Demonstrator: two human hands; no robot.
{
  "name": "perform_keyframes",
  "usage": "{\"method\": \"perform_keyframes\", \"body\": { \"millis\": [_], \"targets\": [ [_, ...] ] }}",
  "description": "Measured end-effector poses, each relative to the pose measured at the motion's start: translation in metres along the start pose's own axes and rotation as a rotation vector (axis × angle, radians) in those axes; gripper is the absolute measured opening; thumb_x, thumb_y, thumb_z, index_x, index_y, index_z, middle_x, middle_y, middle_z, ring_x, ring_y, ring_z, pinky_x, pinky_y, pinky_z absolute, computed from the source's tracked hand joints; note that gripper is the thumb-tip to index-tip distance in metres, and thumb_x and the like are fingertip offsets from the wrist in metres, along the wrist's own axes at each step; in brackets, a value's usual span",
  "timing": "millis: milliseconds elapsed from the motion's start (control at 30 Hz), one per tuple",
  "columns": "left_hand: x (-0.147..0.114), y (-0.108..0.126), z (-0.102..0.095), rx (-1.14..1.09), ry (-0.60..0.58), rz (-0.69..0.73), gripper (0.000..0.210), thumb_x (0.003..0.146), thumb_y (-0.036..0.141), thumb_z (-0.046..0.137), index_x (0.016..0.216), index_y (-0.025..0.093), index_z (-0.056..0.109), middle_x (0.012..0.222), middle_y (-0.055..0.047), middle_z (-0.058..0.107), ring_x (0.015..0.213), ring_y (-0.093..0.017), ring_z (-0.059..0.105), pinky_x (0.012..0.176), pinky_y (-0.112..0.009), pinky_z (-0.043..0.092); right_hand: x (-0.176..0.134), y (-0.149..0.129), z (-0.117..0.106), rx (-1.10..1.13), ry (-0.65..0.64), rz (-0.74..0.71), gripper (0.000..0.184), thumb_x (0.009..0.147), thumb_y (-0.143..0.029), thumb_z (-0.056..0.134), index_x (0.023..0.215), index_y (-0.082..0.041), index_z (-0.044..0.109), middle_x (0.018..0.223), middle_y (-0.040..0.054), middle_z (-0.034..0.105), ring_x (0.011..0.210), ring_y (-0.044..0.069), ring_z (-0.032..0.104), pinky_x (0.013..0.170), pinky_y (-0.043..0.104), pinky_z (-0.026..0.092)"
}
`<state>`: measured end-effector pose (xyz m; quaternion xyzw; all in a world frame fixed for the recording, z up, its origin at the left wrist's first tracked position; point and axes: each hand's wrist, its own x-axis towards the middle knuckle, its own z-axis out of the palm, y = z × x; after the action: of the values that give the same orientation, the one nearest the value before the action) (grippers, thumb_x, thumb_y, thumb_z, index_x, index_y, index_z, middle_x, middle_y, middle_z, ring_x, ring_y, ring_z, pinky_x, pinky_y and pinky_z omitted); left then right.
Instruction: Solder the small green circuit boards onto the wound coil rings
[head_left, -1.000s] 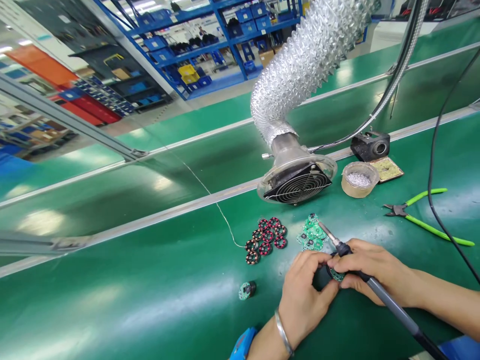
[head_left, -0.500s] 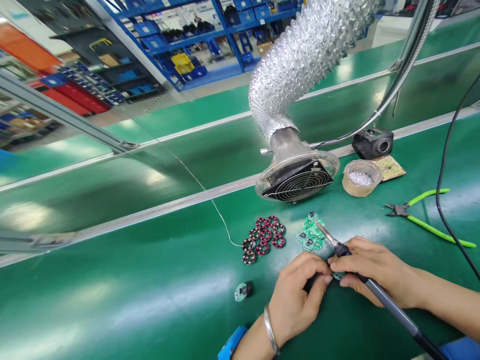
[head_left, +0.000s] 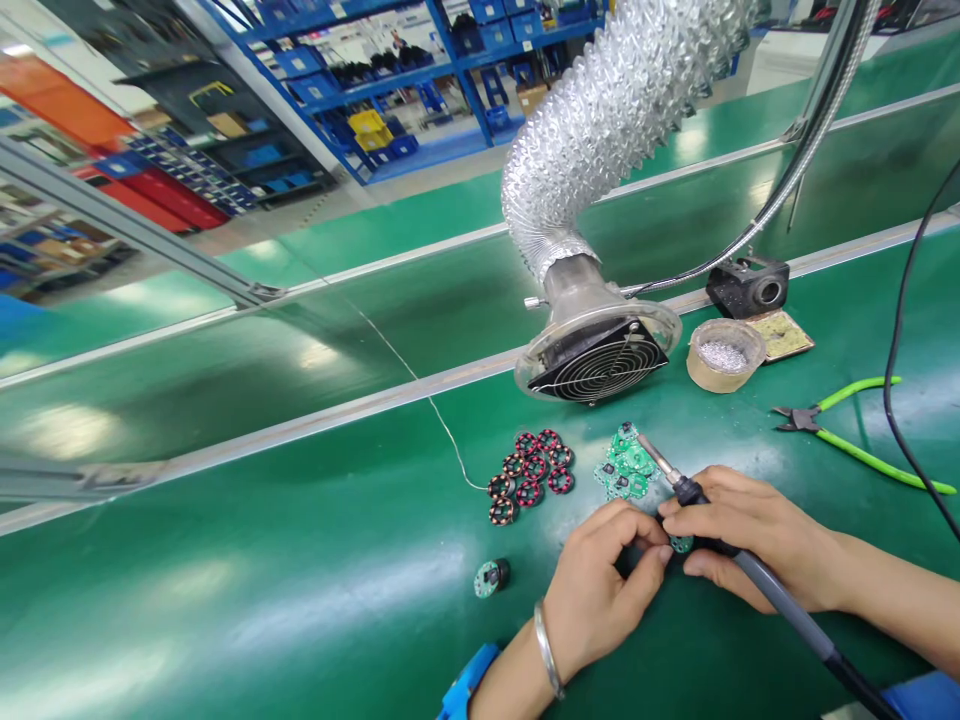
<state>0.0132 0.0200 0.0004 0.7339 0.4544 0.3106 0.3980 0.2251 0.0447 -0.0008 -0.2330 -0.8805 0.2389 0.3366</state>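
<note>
My left hand (head_left: 604, 575) pinches a small dark part with a green circuit board (head_left: 681, 543) on it, mostly covered by my fingers. Around a soldering iron (head_left: 780, 595) my right hand (head_left: 757, 535) is closed, and its fingertips also reach the board's edge. The iron's tip points up and left, away from the board. Just beyond my hands lies a pile of green circuit boards (head_left: 628, 462). Wound copper coils (head_left: 534, 468), several of them, sit to the left of that pile. One finished-looking piece with a board on a black body (head_left: 491, 578) lies left of my left hand.
An exhaust hood with a fan grille (head_left: 600, 365) hangs over the bench from a silver duct. Behind on the right stand a tub of metal shavings (head_left: 724, 355), a sponge tray (head_left: 784, 335) and an iron holder (head_left: 750, 288). Green-handled cutters (head_left: 862, 430) and a black cable (head_left: 896, 380) lie right. Solder wire (head_left: 442, 420) trails left.
Both hands keep their grips on the small part and the soldering iron. The whole view has shifted very slightly; nothing on the bench has visibly moved.
</note>
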Motion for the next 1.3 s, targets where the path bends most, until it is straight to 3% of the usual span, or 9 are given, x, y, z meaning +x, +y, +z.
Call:
{"method": "perform_keyframes", "body": {
  "millis": [367,533,667,767,900,1000,1100,1200,1300],
  "targets": [
    [0.002,0.008,-0.003,0.038,0.082,0.052,0.010,0.083,0.011,0.052,0.077,0.018,0.056,0.073,-0.001,0.058,0.068,-0.013,0.055,0.062,-0.023,0.046,-0.005,-0.006,0.003,-0.040,0.092,-0.041,0.036,0.087,-0.002,0.052,0.119,-0.018,0.054,0.095,0.0077,0.070,0.082,0.017,0.063,0.073,0.033,0.050],
    [-0.003,0.010,-0.069,0.317,0.357,0.049,0.013,0.088,0.015,0.050,0.077,0.019,0.056,0.073,0.000,0.059,0.066,-0.012,0.054,0.062,-0.023,0.045,-0.013,-0.001,0.001,-0.006,0.159,0.029,0.041,0.085,0.001,0.055,0.121,-0.018,0.055,0.094,0.0075,0.070,0.082,0.018,0.064,0.071,0.033,0.051],
    [-0.017,-0.018,-0.131,0.624,0.249,-0.245,0.010,0.083,0.017,0.057,0.090,0.021,0.064,0.084,-0.001,0.064,0.065,-0.014,0.057,0.062,-0.027,0.046,-0.016,0.001,0.001,-0.044,0.172,0.091,0.039,0.087,-0.004,0.055,0.122,-0.021,0.056,0.084,0.0046,0.068,0.072,0.018,0.062,0.061,0.031,0.049],
    [-0.017,-0.050,-0.148,0.666,0.147,-0.316,0.017,0.075,0.013,0.062,0.087,0.022,0.069,0.081,-0.001,0.060,0.067,-0.016,0.058,0.065,-0.029,0.048,-0.016,0.001,0.000,-0.077,0.171,0.092,0.037,0.087,-0.007,0.055,0.121,-0.021,0.057,0.082,0.0042,0.067,0.070,0.019,0.062,0.059,0.032,0.048],
    [-0.012,-0.069,-0.153,0.635,0.171,-0.266,0.012,0.075,0.013,0.060,0.066,0.020,0.064,0.074,0.000,0.058,0.073,-0.017,0.059,0.070,-0.029,0.049,-0.015,-0.001,-0.004,-0.117,0.214,0.089,0.035,0.087,-0.009,0.056,0.119,-0.022,0.058,0.080,0.0035,0.067,0.066,0.019,0.060,0.057,0.032,0.047],
    [-0.015,-0.052,-0.151,0.614,0.288,-0.221,0.011,0.083,0.017,0.055,0.074,0.019,0.062,0.076,-0.001,0.059,0.069,-0.016,0.059,0.066,-0.028,0.049,-0.013,-0.006,-0.007,-0.117,0.253,0.101,0.036,0.087,-0.008,0.056,0.119,-0.023,0.058,0.080,0.0031,0.067,0.069,0.019,0.061,0.058,0.031,0.048],
    [-0.016,-0.020,-0.123,0.520,0.451,-0.078,0.010,0.091,0.022,0.052,0.085,0.020,0.059,0.074,0.000,0.060,0.060,-0.013,0.057,0.057,-0.025,0.048,-0.011,-0.013,-0.011,-0.099,0.295,0.103,0.040,0.087,-0.005,0.052,0.122,-0.023,0.056,0.083,0.0035,0.068,0.074,0.018,0.062,0.060,0.030,0.049],
    [-0.014,0.006,-0.075,0.482,0.234,0.210,0.010,0.089,0.013,0.055,0.089,0.021,0.061,0.081,-0.001,0.065,0.074,-0.014,0.062,0.068,-0.024,0.051,-0.013,-0.023,-0.017,-0.114,0.367,0.117,0.048,0.088,-0.007,0.050,0.133,-0.022,0.049,0.089,0.0062,0.068,0.080,0.021,0.063,0.062,0.033,0.050],
    [-0.014,0.013,-0.036,0.494,0.043,0.304,0.017,0.090,0.009,0.047,0.094,0.021,0.059,0.083,-0.003,0.065,0.073,-0.014,0.062,0.064,-0.023,0.050,-0.019,-0.036,-0.024,-0.137,0.338,0.136,0.050,0.088,-0.014,0.049,0.137,-0.021,0.048,0.089,0.0083,0.065,0.077,0.023,0.063,0.061,0.035,0.052]
  ]
}}
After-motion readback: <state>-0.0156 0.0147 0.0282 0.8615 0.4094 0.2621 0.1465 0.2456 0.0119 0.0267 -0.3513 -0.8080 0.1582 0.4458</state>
